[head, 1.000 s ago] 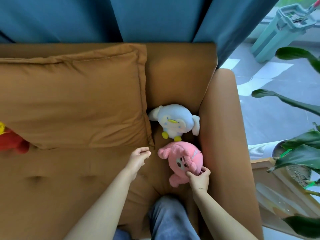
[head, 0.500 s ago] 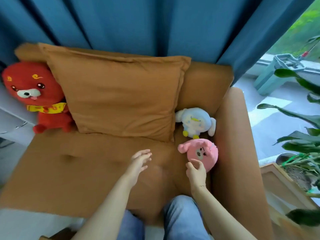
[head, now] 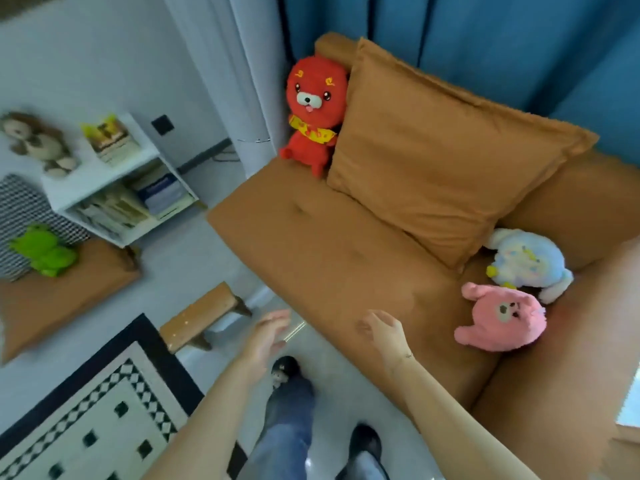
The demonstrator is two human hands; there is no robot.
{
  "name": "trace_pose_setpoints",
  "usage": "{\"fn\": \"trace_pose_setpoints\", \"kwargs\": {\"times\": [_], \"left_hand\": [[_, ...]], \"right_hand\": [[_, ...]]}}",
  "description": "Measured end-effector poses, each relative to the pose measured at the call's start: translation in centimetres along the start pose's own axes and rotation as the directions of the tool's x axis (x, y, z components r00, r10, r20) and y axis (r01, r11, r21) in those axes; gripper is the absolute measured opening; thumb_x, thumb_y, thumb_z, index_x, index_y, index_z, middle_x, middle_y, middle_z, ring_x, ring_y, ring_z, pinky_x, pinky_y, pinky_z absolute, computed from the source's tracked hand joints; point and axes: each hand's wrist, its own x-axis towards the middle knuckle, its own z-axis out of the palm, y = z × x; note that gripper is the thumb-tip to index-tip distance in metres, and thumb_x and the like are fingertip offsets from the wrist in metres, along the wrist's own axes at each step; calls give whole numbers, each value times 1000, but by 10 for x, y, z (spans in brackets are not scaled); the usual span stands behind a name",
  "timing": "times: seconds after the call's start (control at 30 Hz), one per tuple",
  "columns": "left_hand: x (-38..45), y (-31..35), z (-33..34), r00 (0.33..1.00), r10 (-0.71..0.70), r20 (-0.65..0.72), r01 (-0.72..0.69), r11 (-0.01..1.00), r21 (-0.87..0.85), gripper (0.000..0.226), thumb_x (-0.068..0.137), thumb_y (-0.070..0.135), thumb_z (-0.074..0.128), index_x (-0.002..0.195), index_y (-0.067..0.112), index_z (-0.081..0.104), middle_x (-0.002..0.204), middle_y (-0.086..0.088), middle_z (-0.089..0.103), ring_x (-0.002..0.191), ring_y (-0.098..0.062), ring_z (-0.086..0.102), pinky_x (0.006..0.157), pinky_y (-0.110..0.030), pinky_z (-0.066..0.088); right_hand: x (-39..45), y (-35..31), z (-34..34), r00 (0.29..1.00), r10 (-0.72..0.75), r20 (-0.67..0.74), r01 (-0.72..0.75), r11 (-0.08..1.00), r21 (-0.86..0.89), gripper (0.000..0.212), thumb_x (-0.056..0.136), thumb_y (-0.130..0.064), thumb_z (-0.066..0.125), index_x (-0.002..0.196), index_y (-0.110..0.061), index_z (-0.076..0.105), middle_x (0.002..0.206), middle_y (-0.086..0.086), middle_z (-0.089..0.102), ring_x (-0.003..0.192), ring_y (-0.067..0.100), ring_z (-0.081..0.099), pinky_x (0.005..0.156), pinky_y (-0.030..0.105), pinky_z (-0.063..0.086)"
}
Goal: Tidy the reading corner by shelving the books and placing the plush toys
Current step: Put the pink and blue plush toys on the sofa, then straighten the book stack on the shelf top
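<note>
A pink plush [head: 502, 317] lies on the brown sofa [head: 311, 244] by the right armrest, with a white-blue plush [head: 526, 263] just behind it. A red plush [head: 315, 112] sits upright at the sofa's left end, beside a big brown cushion [head: 440, 157]. My right hand [head: 382, 332] hovers over the seat's front edge, fingers relaxed, holding nothing, well left of the pink plush. My left hand [head: 268, 336] is off the sofa, above the floor, open and empty. A green plush [head: 43, 251] and a brown plush [head: 36, 142] are at the far left.
A white shelf unit [head: 114, 181] with books on top and inside stands at the left wall. A low wooden stool [head: 201, 317] sits on the floor before the sofa. A black-and-white rug [head: 90, 410] covers the lower left. Blue curtains hang behind the sofa.
My right hand has let go of the pink plush and drawn back left. The view has swung left, bringing the shelf, stool and rug into sight. Both hands moved away from the plush toys.
</note>
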Motion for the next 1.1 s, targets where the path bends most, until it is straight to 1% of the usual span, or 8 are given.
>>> {"fn": "trace_pose_setpoints", "kwargs": {"times": [0.1,0.33,0.43,0.6,0.7,0.9,1.0,1.1], "left_hand": [[-20,-23,-64,997,-26,-75,18,994,-104,21,96,12,51,116,16,60,121,-2,57,114,-19,52,93,-33,42],[-17,-54,-213,985,-68,-156,17,951,-309,13,93,10,58,100,19,65,111,-1,65,105,-18,59,95,-36,43],[6,-63,-280,976,-106,-192,34,938,-345,18,91,9,61,108,12,67,113,-2,66,104,-16,61,98,-37,46],[49,-68,-357,971,-136,-195,65,942,-331,23,92,3,57,112,9,65,114,-3,65,104,-14,61,104,-40,43],[80,-67,-387,969,-175,-172,113,940,-321,24,91,-1,56,109,12,65,117,-4,65,113,-19,58,106,-41,41],[167,-60,-422,958,-248,-147,189,925,-328,28,90,-2,58,115,8,63,122,-7,62,120,-21,54,108,-41,39],[222,-53,-430,936,-304,-177,232,912,-337,26,90,-2,59,113,9,65,117,-6,64,112,-19,57,103,-37,43],[286,-52,-435,922,-330,-204,244,902,-355,21,94,-7,49,105,6,62,110,-10,61,95,-19,59,96,-37,45]], "right_hand": [[-12,15,53,997,29,74,-20,992,-122,13,87,-9,50,84,-7,63,85,8,64,78,19,59,65,27,43],[-27,41,210,973,40,228,40,941,-337,10,94,-14,52,89,-12,60,76,4,63,67,15,57,60,25,41],[-26,56,289,968,64,244,39,918,-395,9,95,-14,52,90,-11,59,71,2,60,63,13,56,58,25,39],[-11,62,385,961,89,260,38,895,-445,10,93,-12,52,95,-11,61,80,4,57,68,13,52,59,22,39],[9,57,418,967,81,243,41,886,-461,16,92,-9,51,101,-6,63,85,7,56,75,17,49,59,24,37],[92,46,469,966,163,201,-35,853,-521,17,90,-5,50,79,-14,59,80,7,53,68,15,48,57,23,37],[149,42,496,962,197,189,-53,813,-579,13,91,-7,50,85,-13,60,84,9,54,75,19,49,56,24,37],[211,48,525,957,204,208,-21,760,-650,11,88,-9,56,83,-19,60,93,5,58,87,19,52,71,29,44]]}}
